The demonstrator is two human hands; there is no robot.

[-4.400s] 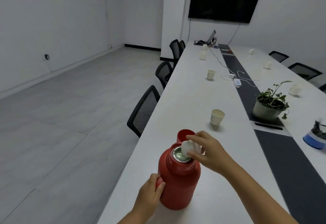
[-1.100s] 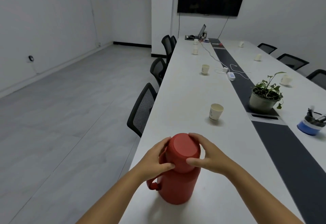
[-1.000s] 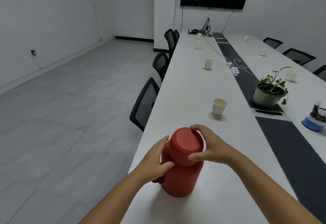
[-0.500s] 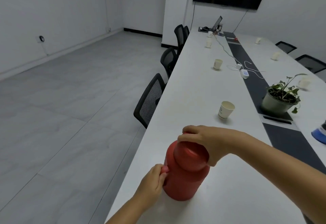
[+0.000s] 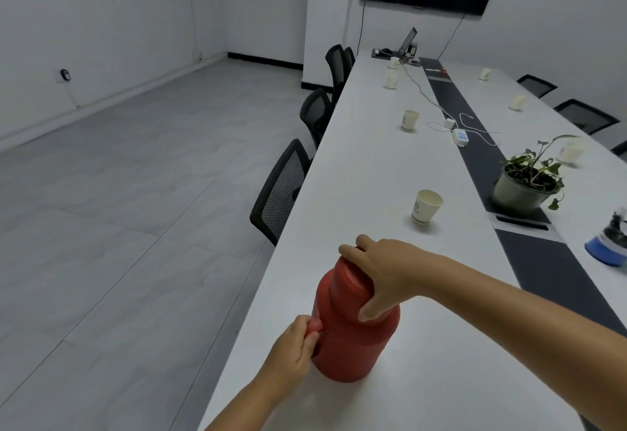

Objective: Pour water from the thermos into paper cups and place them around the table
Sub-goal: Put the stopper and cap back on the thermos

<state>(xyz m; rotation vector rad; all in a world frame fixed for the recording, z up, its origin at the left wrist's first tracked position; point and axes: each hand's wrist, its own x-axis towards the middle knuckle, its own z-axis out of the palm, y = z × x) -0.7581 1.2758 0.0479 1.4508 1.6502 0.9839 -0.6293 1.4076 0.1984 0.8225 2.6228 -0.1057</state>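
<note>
The right hand [image 5: 383,274] curls its fingers and thumb over the cap of the red thermos [image 5: 353,332], gripping it from above. The left hand [image 5: 293,352] wraps around the red handle on the thermos's left side. The thermos is squat, matte red and upright near the near-left edge of the white table [image 5: 366,166]. A paper cup [image 5: 426,206] stands farther along, empty-looking, well apart.

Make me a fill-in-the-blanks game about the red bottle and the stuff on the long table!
1. The thermos is colored ____.
2. The right hand grips the thermos's ____.
3. The left hand holds the thermos's ____.
4. The green plant grows in a ____.

Missing words: red; cap; handle; pot
</note>
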